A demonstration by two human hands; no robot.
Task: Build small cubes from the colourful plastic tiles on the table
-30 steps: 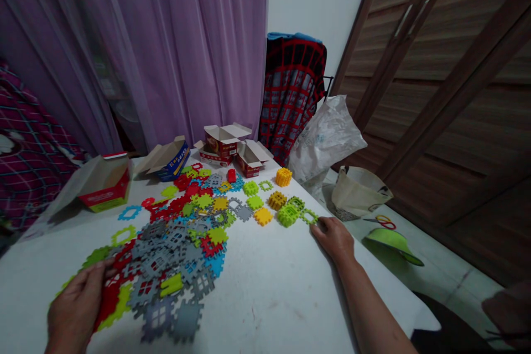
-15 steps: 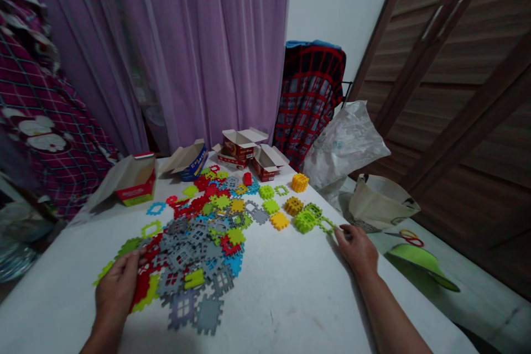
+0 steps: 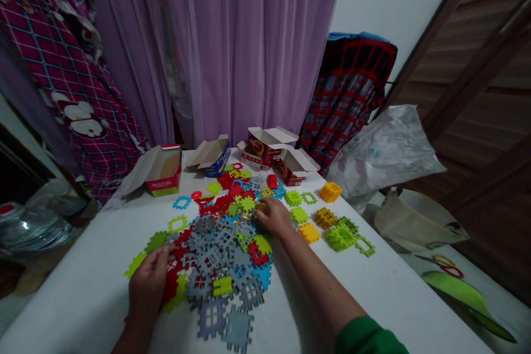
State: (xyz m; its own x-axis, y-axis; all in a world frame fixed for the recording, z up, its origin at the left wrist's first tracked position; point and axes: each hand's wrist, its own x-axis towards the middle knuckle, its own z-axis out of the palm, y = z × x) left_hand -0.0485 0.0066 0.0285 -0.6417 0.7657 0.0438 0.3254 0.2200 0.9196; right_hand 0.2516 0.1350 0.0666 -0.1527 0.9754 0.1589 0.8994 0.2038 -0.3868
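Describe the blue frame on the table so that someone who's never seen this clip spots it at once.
On the white table, find the leftmost open box, with its red-and-green front. The blue frame lies flat, just nearer the camera and slightly right. Its colour sets it apart from the lime frame in front and the smaller red ring at its right.

purple curtain (image 3: pixel 257 55) (hanging in folds) | white wall (image 3: pixel 385 0) | brown wardrobe (image 3: pixel 477 55), right | pale floor (image 3: pixel 498 287), possibly tiled | dim light

Plastic pieces (image 3: pixel 207 260) clog the middle; bare tabletop (image 3: pixel 385 293) lies near right.
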